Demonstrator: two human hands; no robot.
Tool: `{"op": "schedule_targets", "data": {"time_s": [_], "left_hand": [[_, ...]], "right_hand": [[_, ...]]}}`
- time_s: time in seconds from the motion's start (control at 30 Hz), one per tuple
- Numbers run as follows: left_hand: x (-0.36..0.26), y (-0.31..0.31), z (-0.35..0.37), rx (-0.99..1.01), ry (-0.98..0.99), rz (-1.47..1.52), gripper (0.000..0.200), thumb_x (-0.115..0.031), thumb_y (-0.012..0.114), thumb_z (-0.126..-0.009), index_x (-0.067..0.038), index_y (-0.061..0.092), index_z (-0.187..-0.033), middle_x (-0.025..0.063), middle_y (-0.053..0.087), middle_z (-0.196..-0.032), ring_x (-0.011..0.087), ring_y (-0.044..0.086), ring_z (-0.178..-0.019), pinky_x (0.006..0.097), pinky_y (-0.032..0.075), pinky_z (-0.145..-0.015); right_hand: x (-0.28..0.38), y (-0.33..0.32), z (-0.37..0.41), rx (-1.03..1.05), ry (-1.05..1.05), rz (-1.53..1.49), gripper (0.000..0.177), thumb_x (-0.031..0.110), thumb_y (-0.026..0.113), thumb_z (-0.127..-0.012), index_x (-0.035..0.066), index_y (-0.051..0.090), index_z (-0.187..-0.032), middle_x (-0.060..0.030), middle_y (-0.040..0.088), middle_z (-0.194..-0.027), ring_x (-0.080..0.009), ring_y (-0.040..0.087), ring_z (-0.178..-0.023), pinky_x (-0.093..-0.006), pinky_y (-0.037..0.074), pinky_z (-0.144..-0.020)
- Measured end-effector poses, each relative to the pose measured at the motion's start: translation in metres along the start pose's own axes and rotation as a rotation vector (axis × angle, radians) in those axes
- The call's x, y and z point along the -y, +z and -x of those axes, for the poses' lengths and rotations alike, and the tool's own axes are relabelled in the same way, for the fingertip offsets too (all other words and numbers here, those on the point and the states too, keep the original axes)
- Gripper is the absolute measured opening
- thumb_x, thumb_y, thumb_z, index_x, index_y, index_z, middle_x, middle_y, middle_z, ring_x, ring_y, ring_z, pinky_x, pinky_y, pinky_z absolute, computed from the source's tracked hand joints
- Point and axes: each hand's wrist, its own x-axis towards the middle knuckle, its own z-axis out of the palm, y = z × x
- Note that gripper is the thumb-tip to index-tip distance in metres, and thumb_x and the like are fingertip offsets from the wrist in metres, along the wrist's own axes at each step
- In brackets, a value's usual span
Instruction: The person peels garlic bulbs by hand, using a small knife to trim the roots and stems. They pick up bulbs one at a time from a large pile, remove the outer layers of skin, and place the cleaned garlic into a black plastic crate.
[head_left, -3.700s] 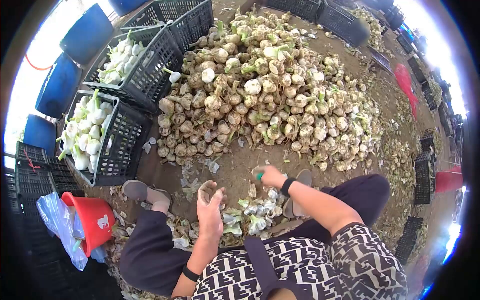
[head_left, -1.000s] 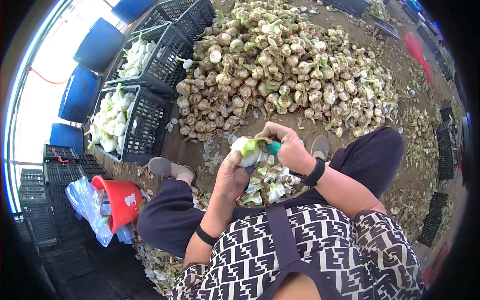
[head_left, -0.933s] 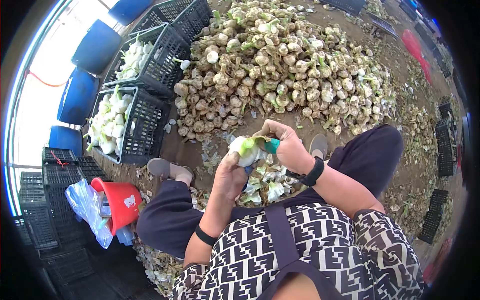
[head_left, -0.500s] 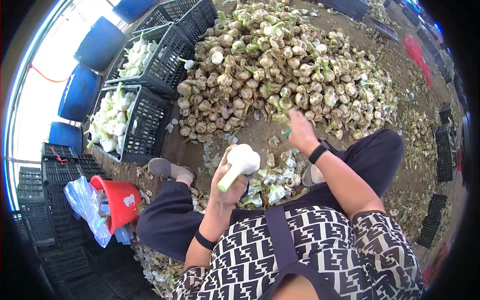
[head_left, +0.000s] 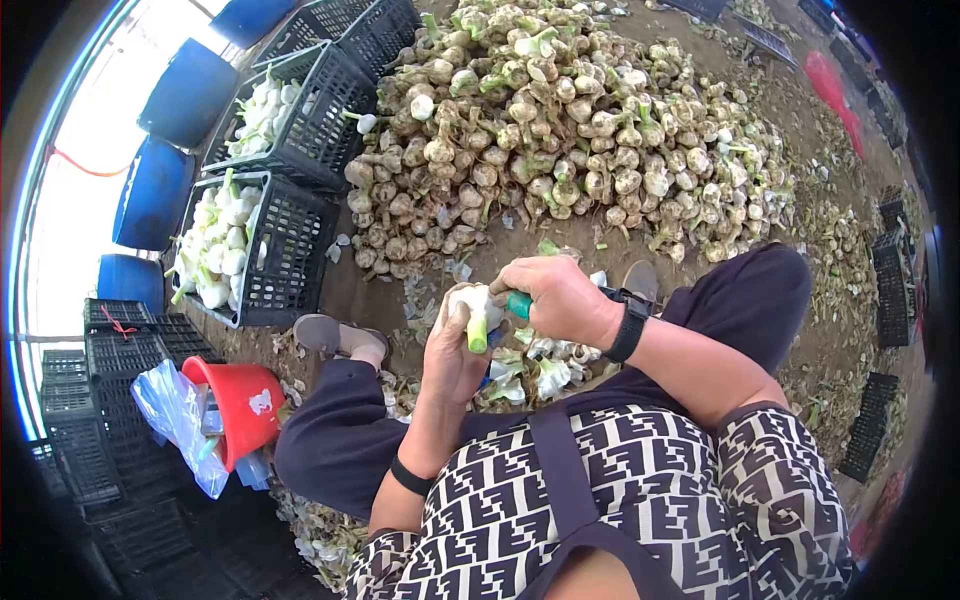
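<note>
My left hand [head_left: 452,358] is closed round a peeled white garlic bulb [head_left: 470,299], its cut green stem pointing down toward me. Against the bulb's right side, my right hand [head_left: 572,300] grips a green-handled tool [head_left: 518,304]; the working end is hidden by fingers and bulb. Both hands meet above my lap. Beyond them lies a large heap of dirty, unpeeled garlic [head_left: 560,130]. Below the hands, stripped garlic skins [head_left: 550,375] are scattered on the ground between my legs.
On the left stand black crates of white garlic [head_left: 285,245], with blue barrels [head_left: 157,190] behind. A red bucket [head_left: 262,405] with clear plastic bags [head_left: 180,420] sits by my left knee, near stacked black crates [head_left: 115,385]. More crates [head_left: 890,290] line the right side.
My right hand has come back from the heap's near edge to the garlic bulb, bringing the green-handled tool. The bulb has turned in my left hand, its stem now pointing more straight down.
</note>
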Motion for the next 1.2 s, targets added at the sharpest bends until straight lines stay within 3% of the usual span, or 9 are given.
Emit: {"op": "schedule_targets", "data": {"time_s": [0.27, 0.33, 0.43, 0.53, 0.6, 0.67, 0.87, 1.03, 1.2], "left_hand": [[-0.005, 0.004, 0.005, 0.005, -0.058, -0.048, 0.041, -0.019, 0.061, -0.079, -0.008, 0.043, -0.114, 0.0085, 0.053, -0.104, 0.0206, 0.055, -0.093, 0.0356, 0.049, -0.079], [-0.009, 0.010, 0.007, 0.157, -0.177, -0.292, 0.047, -0.017, 0.066, -0.075, -0.006, 0.041, -0.114, 0.0099, 0.053, -0.101, 0.0204, 0.055, -0.093, 0.0338, 0.048, -0.081], [-0.002, 0.017, 0.013, 0.201, -0.239, -0.230, 0.063, -0.015, 0.077, -0.065, -0.007, 0.039, -0.115, 0.0119, 0.053, -0.107, 0.0222, 0.055, -0.098, 0.0329, 0.046, -0.085], [-0.002, 0.006, 0.006, 0.134, -0.023, -0.194, 0.063, -0.021, 0.079, -0.065, -0.008, 0.040, -0.113, 0.0106, 0.054, -0.108, 0.0222, 0.054, -0.100, 0.0330, 0.046, -0.085], [-0.003, 0.004, 0.004, 0.160, 0.023, -0.191, 0.054, -0.023, 0.071, -0.075, -0.008, 0.040, -0.116, 0.0093, 0.054, -0.108, 0.0214, 0.054, -0.101, 0.0333, 0.047, -0.085], [-0.002, 0.004, 0.003, 0.014, 0.054, -0.070, 0.044, -0.021, 0.061, -0.083, -0.008, 0.040, -0.120, 0.0083, 0.054, -0.107, 0.0205, 0.055, -0.100, 0.0338, 0.048, -0.085], [0.000, 0.005, 0.005, -0.034, -0.077, -0.034, 0.044, -0.037, 0.046, -0.090, -0.008, 0.039, -0.123, 0.0080, 0.054, -0.105, 0.0186, 0.056, -0.093, 0.0353, 0.048, -0.081], [-0.004, 0.010, 0.012, 0.120, -0.059, -0.073, 0.054, -0.016, 0.064, -0.076, -0.006, 0.038, -0.122, 0.0083, 0.051, -0.105, 0.0192, 0.053, -0.097, 0.0335, 0.044, -0.084], [-0.004, 0.012, 0.013, 0.147, -0.105, -0.119, 0.064, -0.003, 0.065, -0.063, -0.005, 0.039, -0.120, 0.0077, 0.050, -0.105, 0.0202, 0.051, -0.100, 0.0310, 0.043, -0.086]], "right_hand": [[0.001, -0.006, 0.002, 0.059, -0.153, 0.188, 0.015, 0.005, 0.056, -0.068, 0.003, 0.054, -0.083, -0.0118, 0.057, -0.076, -0.0302, 0.058, -0.074, -0.0373, 0.048, -0.064], [-0.013, -0.008, -0.004, -0.006, -0.151, 0.275, 0.010, 0.007, 0.054, -0.070, 0.004, 0.051, -0.080, -0.0112, 0.056, -0.073, -0.0292, 0.058, -0.072, -0.0371, 0.049, -0.064], [-0.052, -0.007, -0.003, 0.032, 0.053, 0.396, 0.011, 0.007, 0.054, -0.071, 0.003, 0.052, -0.082, -0.0129, 0.057, -0.075, -0.0301, 0.059, -0.073, -0.0378, 0.049, -0.065], [-0.048, -0.001, 0.008, 0.076, 0.152, 0.215, 0.016, 0.000, 0.052, -0.072, 0.002, 0.055, -0.088, -0.0131, 0.060, -0.081, -0.0256, 0.061, -0.075, -0.0351, 0.049, -0.065], [-0.023, -0.006, 0.012, 0.082, 0.336, -0.364, 0.021, -0.006, 0.053, -0.072, 0.000, 0.056, -0.093, -0.0116, 0.061, -0.085, -0.0188, 0.060, -0.080, -0.0300, 0.048, -0.069], [-0.002, -0.004, 0.014, -0.017, 0.320, -0.446, 0.021, -0.005, 0.057, -0.075, 0.000, 0.058, -0.095, -0.0096, 0.062, -0.086, -0.0123, 0.058, -0.080, -0.0272, 0.047, -0.070], [0.010, -0.001, 0.018, -0.081, 0.042, -0.155, 0.019, -0.001, 0.060, -0.071, 0.003, 0.059, -0.089, -0.0135, 0.061, -0.084, -0.0313, 0.060, -0.078, -0.0334, 0.049, -0.067], [0.014, -0.002, 0.017, -0.063, -0.061, 0.011, 0.017, 0.003, 0.056, -0.071, 0.003, 0.057, -0.088, -0.0128, 0.059, -0.080, -0.0324, 0.058, -0.075, -0.0370, 0.048, -0.067], [-0.011, 0.001, 0.010, -0.082, -0.017, 0.115, 0.017, 0.004, 0.055, -0.072, 0.003, 0.053, -0.089, -0.0143, 0.058, -0.080, -0.0332, 0.057, -0.076, -0.0388, 0.047, -0.067]]}}
